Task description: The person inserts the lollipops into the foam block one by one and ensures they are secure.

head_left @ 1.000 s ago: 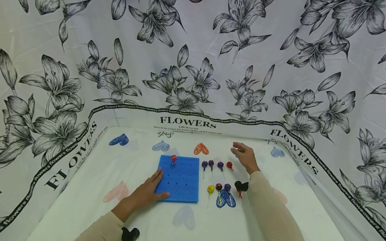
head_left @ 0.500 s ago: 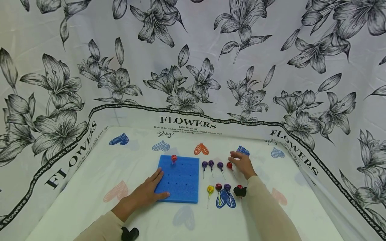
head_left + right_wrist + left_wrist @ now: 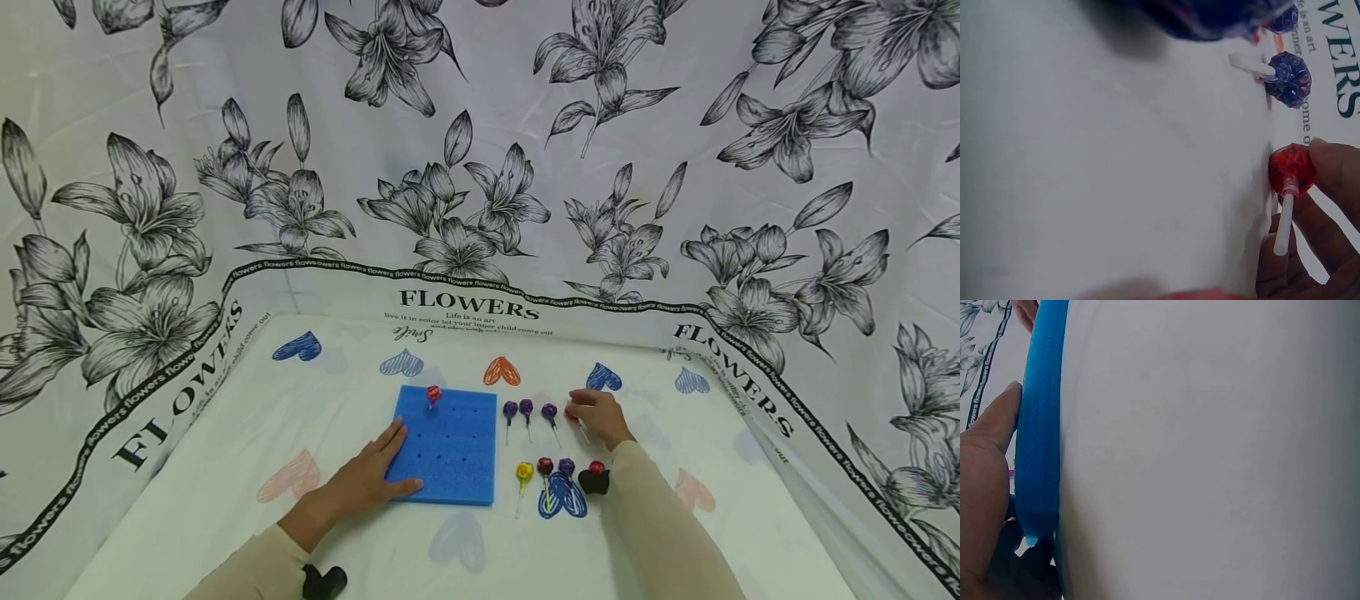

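the red lollipop [image 3: 1291,166], its round head in a crinkled shiny wrapper, lies with its white stick pointing toward the person; the right hand [image 3: 602,417] pinches its head. three purple lollipops [image 3: 526,407] lie in line beside it. the blue foam block [image 3: 450,485] lies flat, its top dotted with small holes, its left edge under the left hand [image 3: 369,472]. a red-and-white lollipop [image 3: 433,394] stands upright near the block's far edge. nearer the person, a yellow lollipop [image 3: 525,472] and a dark red lollipop [image 3: 545,465] lie side by side.

We see the left hand [image 3: 984,487], thumb against the blue block [image 3: 1040,431]; pale desk [image 3: 1210,450] alongside, flower-printed cloth [image 3: 979,344] upper left.
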Action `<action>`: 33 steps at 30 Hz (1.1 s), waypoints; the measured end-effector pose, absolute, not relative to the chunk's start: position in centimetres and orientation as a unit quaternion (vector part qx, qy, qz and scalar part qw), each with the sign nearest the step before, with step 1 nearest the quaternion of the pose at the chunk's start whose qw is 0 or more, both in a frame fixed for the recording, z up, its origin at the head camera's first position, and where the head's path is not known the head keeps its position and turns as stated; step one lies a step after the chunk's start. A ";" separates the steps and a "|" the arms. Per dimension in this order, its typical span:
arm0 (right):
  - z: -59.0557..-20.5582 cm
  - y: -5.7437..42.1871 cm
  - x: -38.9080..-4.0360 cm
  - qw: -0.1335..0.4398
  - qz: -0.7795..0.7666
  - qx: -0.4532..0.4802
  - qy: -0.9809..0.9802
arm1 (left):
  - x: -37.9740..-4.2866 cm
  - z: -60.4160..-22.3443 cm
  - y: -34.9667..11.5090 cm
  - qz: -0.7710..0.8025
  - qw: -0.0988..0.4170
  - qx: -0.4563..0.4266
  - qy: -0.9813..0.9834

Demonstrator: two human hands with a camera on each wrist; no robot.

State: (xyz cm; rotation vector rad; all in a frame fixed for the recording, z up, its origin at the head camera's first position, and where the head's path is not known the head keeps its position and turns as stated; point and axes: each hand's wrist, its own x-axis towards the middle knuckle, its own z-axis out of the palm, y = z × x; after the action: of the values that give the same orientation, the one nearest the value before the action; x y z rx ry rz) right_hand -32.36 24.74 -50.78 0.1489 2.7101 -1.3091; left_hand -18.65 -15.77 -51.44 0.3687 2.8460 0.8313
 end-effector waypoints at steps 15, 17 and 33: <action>-49.8 24.9 -32.1 0.045 -0.452 0.031 0.890 | -18.6 -51.4 -15.7 0.275 0.078 0.121 0.951; -49.3 24.9 -32.1 0.034 -0.470 0.029 0.882 | -18.6 -51.4 -15.7 0.275 0.078 0.121 0.950; -46.6 24.3 -32.1 -0.013 -0.574 0.019 0.818 | -18.6 -51.5 -15.8 0.283 0.069 0.124 0.949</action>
State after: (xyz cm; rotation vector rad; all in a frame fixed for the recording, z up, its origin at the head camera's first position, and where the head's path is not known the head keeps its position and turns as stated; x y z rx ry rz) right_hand -32.08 24.31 -46.65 0.0598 2.5929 -1.8192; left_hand -18.58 -15.77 -51.52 0.3727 2.8561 0.8512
